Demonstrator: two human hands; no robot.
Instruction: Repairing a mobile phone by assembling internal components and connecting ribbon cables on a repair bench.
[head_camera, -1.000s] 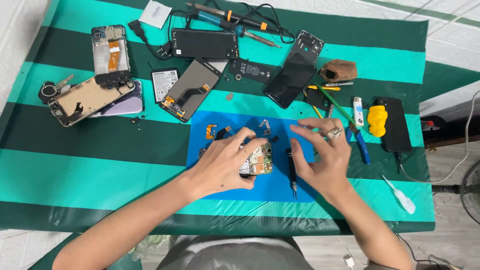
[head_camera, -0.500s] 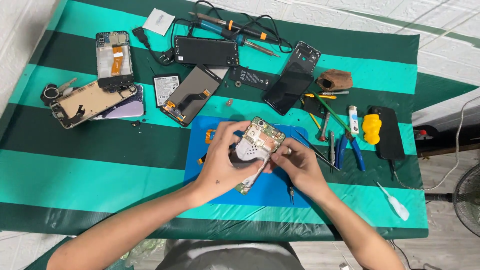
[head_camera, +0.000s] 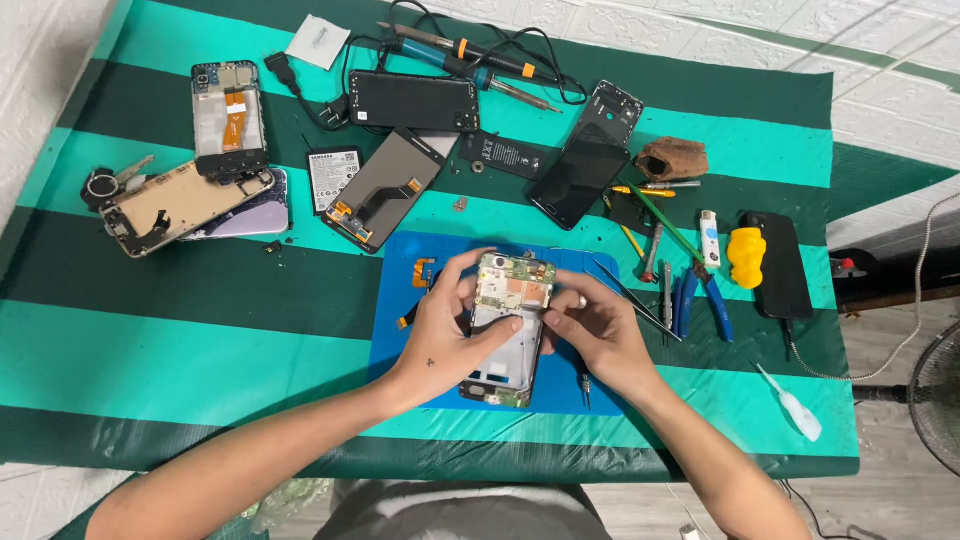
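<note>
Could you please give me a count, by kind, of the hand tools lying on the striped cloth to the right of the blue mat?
Blue-handled pliers: 1
Metal tweezers: 1
Green-handled screwdriver: 1
Yellow-handled screwdriver: 1
Total: 4, as far as the clutter lets me tell; the small pieces among them are too unclear to count.

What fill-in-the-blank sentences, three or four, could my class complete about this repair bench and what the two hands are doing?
1. Both the left hand and the right hand hold an opened ____ with its circuit board showing.
2. Under the hands lies a work mat coloured ____.
3. The tablecloth has green ____.
4. The yellow object rests on a ____ phone.

Missing words: phone; blue; stripes; black
</note>
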